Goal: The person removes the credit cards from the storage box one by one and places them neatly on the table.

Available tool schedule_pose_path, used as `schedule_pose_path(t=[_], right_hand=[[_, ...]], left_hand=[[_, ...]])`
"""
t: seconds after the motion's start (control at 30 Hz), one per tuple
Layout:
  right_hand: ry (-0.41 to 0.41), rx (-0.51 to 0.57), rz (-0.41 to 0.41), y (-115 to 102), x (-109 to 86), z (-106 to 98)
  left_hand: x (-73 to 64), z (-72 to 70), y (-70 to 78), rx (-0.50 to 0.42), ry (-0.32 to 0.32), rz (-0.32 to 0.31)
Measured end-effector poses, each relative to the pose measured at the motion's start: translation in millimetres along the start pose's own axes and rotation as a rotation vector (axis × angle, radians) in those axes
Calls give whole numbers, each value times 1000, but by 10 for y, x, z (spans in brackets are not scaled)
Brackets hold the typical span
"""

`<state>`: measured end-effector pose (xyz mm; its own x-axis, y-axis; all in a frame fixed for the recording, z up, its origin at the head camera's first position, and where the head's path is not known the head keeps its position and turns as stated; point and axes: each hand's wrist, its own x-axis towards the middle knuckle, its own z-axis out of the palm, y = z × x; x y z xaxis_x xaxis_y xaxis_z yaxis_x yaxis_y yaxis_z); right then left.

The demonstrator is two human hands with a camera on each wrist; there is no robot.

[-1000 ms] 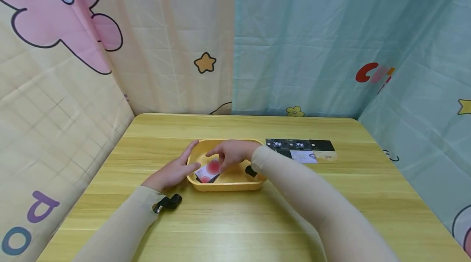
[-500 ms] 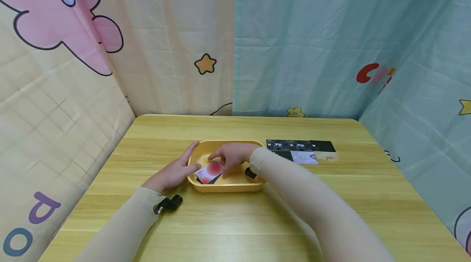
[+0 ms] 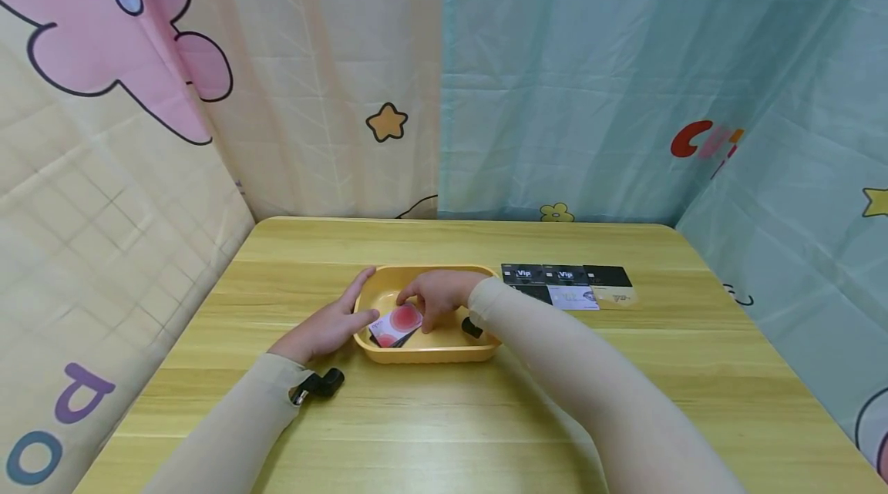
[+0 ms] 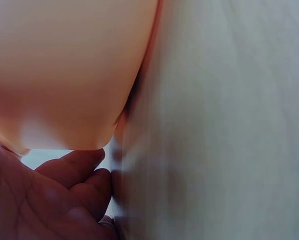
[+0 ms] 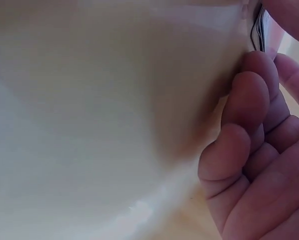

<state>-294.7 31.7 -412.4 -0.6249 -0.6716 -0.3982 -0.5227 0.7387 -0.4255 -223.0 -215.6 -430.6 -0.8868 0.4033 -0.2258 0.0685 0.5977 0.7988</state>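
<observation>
A yellow plastic tray point(image 3: 430, 356) stands on the wooden table. My left hand point(image 3: 326, 329) holds its left end, thumb over the rim and the other fingers along the outside; the left wrist view has those fingers bent beside the tray wall point(image 4: 64, 75). Inside the tray, at its left, lies a small stack of cards point(image 3: 402, 317), the top one white with pink-red circles. My right hand point(image 3: 444, 294) reaches in from the right and pinches the stack's right end. In the right wrist view the card edges point(image 5: 260, 30) show between thumb and fingertips.
To the right of the tray, several cards point(image 3: 573, 297) lie in two rows on the table point(image 3: 416, 425), black ones with "Vip" at the back, paler ones in front. Black wrist cameras point(image 3: 324, 382) sit at both cuffs. Printed curtains point(image 3: 333, 93) enclose the table's back and sides.
My right hand's index finger and thumb have drawn closer around the end of the card stack, which has shifted slightly right. My left hand stays on the tray.
</observation>
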Motion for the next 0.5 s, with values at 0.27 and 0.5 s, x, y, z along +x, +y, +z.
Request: schedule_pose_path(t=[0.27,0.5], right_hand=[[9,31,12,-12,-6,5],[24,24,15,-4,16,4]], left_hand=[[-10,9,-6,4,-1,-8],[-14,2,-2,10,4,2]])
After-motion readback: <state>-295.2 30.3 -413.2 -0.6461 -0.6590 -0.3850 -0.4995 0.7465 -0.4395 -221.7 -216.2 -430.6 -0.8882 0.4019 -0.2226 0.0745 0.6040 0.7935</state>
